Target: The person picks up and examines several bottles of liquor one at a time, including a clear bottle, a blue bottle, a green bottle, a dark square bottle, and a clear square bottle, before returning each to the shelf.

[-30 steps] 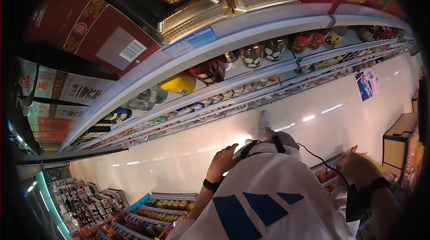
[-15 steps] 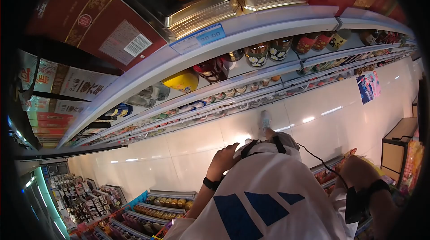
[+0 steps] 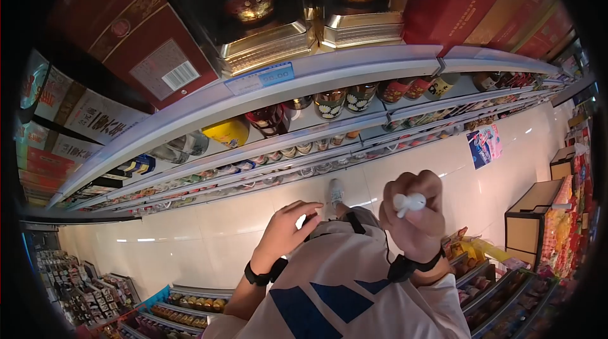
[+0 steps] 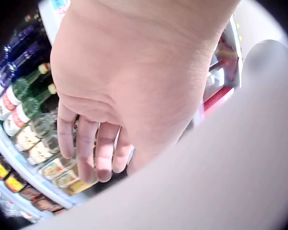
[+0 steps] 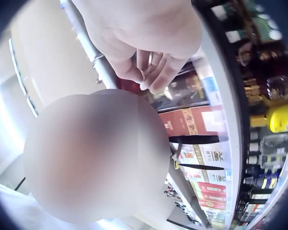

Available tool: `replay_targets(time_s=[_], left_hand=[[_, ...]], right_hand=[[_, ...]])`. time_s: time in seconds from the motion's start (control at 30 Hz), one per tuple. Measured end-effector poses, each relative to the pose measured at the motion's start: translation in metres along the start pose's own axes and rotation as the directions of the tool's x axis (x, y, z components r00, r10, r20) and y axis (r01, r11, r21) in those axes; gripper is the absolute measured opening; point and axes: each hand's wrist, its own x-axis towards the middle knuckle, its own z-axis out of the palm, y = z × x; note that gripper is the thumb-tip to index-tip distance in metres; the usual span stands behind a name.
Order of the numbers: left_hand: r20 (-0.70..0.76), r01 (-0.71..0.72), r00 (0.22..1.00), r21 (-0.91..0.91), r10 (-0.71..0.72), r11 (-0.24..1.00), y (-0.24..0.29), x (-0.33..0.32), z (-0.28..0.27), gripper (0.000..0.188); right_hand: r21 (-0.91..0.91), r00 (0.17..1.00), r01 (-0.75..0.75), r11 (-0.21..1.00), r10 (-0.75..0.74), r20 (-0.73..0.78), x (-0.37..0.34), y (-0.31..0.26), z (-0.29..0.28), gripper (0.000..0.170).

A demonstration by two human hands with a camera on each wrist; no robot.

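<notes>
A small white object (image 3: 410, 203), rounded at one end, is pinched between the thumb and fingers of the right hand (image 3: 415, 219), raised in front of the body at centre right. In the right wrist view, the fingertips of the right hand (image 5: 144, 48) meet around a tiny white bit (image 5: 144, 86). Lower and to the left, the left hand (image 3: 285, 228) is held in front of the waist with relaxed fingers. The left wrist view shows the palm side of the left hand (image 4: 115, 86), its fingers loosely extended and nothing held.
A long shelf (image 3: 329, 67) with boxes above and bottles and jars below curves across the front. A poster (image 3: 484, 146) lies on the pale floor (image 3: 190, 238). Cartons (image 3: 529, 215) stand at right, and low racks (image 3: 190, 307) of goods are behind the body.
The right hand has come up from the lower right to the front of the body, showing the white object. The left hand has moved left, its fingers more spread. The view has shifted.
</notes>
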Motion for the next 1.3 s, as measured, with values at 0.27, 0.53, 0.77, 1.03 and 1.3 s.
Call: replay_targets(time_s=[0.27,0.53,0.77,1.03,1.3], left_hand=[[-0.342,-0.38,0.898,-0.288,0.276,0.879,0.101,0.019,-0.025,0.02],[-0.448,-0.481,0.838,-0.341,0.31,0.808,0.112,0.029,-0.013,0.022],[-0.474,-0.422,0.854,-0.389,0.215,0.819,0.12,0.03,-0.005,0.027],[-0.577,-0.6,0.698,-0.147,0.425,0.786,0.118,0.033,-0.003,0.02],[-0.534,-0.477,0.789,-0.219,0.305,0.851,0.118,0.029,0.004,0.024]], right_hand=[[0.151,0.988,-0.139,0.979,0.128,0.083,-0.001,0.031,-0.016,0.024],[0.05,0.983,-0.156,0.986,0.151,0.102,-0.004,0.035,-0.019,0.024],[0.026,0.987,-0.128,0.991,0.125,0.096,-0.005,0.035,-0.018,0.024],[0.054,0.976,-0.187,0.981,0.179,0.119,-0.005,0.031,-0.024,0.023],[0.055,0.979,-0.18,0.982,0.173,0.111,-0.007,0.029,-0.023,0.023]])
